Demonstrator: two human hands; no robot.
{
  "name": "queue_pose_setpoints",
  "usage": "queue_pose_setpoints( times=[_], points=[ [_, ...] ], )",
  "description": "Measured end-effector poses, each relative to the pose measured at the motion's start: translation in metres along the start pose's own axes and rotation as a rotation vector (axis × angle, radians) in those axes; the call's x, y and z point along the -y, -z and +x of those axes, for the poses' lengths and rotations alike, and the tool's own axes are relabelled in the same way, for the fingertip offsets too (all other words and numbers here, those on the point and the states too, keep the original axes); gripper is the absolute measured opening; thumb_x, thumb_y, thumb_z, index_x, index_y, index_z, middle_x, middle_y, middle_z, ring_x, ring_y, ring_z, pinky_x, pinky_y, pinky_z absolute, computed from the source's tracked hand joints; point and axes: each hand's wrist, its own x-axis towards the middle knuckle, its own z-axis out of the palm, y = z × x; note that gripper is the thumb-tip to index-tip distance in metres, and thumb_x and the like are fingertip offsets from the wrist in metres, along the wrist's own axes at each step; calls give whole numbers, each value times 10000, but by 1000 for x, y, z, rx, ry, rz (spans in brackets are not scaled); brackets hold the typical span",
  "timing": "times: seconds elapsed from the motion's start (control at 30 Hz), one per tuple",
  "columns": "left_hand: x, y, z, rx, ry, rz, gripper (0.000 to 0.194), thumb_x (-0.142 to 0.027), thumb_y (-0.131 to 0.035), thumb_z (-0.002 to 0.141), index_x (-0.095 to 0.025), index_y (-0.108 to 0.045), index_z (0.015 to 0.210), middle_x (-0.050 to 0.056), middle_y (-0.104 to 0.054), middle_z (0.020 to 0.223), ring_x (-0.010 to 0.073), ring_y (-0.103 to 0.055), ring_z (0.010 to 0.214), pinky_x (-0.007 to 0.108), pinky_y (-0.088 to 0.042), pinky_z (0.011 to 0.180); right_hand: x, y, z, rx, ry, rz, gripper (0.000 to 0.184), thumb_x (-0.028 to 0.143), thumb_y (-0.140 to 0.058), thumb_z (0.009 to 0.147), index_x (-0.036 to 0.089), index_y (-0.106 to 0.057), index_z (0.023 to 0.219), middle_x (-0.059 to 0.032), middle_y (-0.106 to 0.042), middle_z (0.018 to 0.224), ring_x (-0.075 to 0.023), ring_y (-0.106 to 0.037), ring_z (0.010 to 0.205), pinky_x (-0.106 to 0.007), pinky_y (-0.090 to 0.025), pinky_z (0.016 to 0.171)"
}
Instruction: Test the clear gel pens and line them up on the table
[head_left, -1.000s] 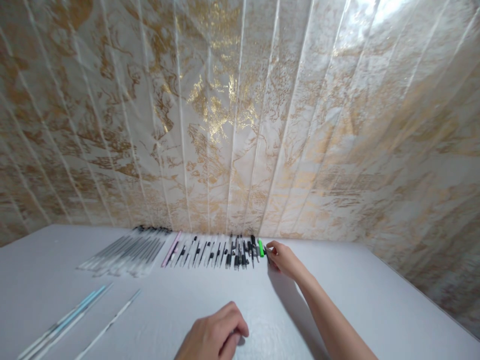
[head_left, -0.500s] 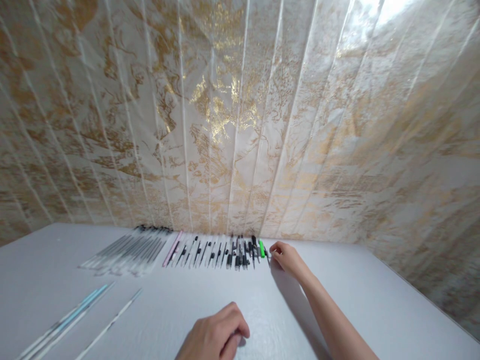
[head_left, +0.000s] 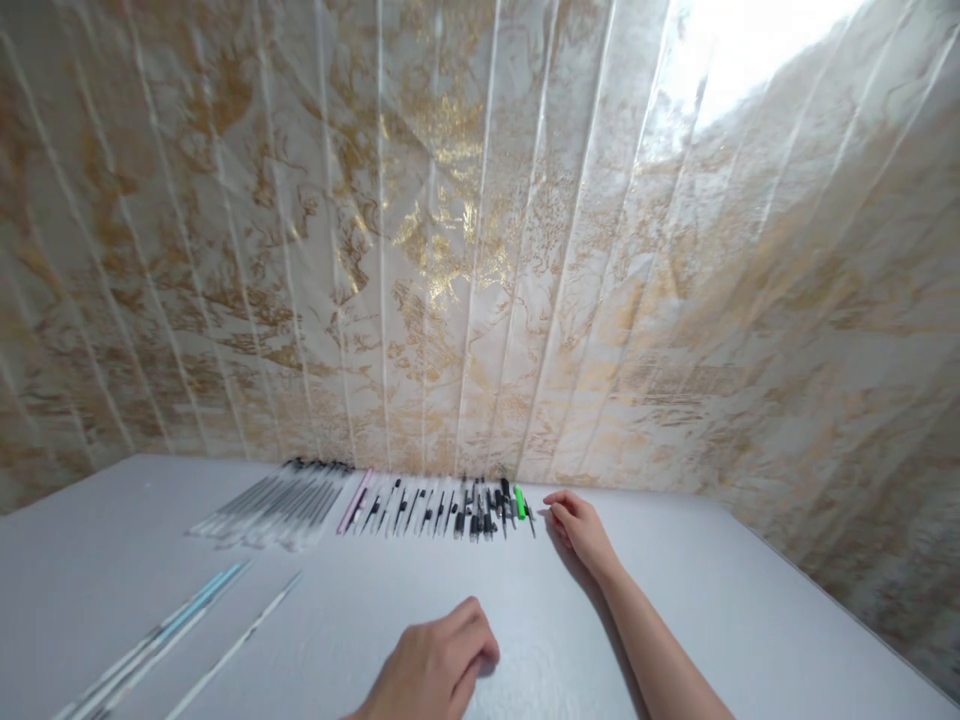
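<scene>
My right hand (head_left: 579, 532) hovers low over the table just right of a row of pen parts. Its index finger points left, the other fingers curl loosely, and nothing shows in it. Nearest to it lies a thin dark pen refill (head_left: 531, 520), apart from the fingertips. Beside that are a bright green marker-like piece (head_left: 520, 503) and a black pen piece (head_left: 505, 492). In the front middle my left hand (head_left: 435, 660) rests on the table with its fingers curled under; whatever they may hold is hidden.
Farther left in the row are black and clear pen parts (head_left: 427, 512) and a pink stick (head_left: 353, 502). Many grey refill-like sticks (head_left: 274, 505) lie beyond. White-and-blue sticks (head_left: 176, 620) and one thin stick (head_left: 236, 645) lie front left. A gold-patterned curtain (head_left: 450, 300) hangs behind the white table (head_left: 750, 600).
My right hand has moved off the thin dark refill at the row's right end, slightly to the right, leaving it on the table. The view has shifted a little; my left hand stays put.
</scene>
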Motion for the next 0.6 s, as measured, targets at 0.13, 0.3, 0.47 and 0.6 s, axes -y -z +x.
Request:
queue_pose_setpoints(
  times=[0.13,0.3,0.47,0.6],
  points=[
    [-14,8,-2,23,48,-25,277,-31,-445,754,-224,-604,873,-1,-592,938,130,-599,779,202,-435,721,3,5,-23,5,45,110,333,431,-499,697,146,-616,824,61,-422,500,-95,-354,422,-217,-272,407],
    [-18,43,-20,-34,246,-176,231,-116,-474,746,-202,-634,888,4,-612,942,115,-576,710,214,-447,696,-3,22,-56,62,-6,244,360,477,-604,677,153,-647,828,62,-426,505,-86,-346,416,-220,-267,408],
    [38,95,-83,-356,387,17,232,-274,-419,797,-204,-613,903,31,-649,936,175,-592,825,281,-462,788,-8,44,-88,127,-21,266,370,507,-628,687,162,-655,818,72,-387,475,-79,-334,401,-220,-258,416],
    [95,135,-149,-551,592,216,253,-365,-423,704,-215,-595,813,26,-642,810,209,-596,733,312,-478,726,-9,53,-102,120,-9,264,378,510,-629,686,156,-653,816,70,-389,463,-77,-334,398,-213,-247,413]
  ],
)
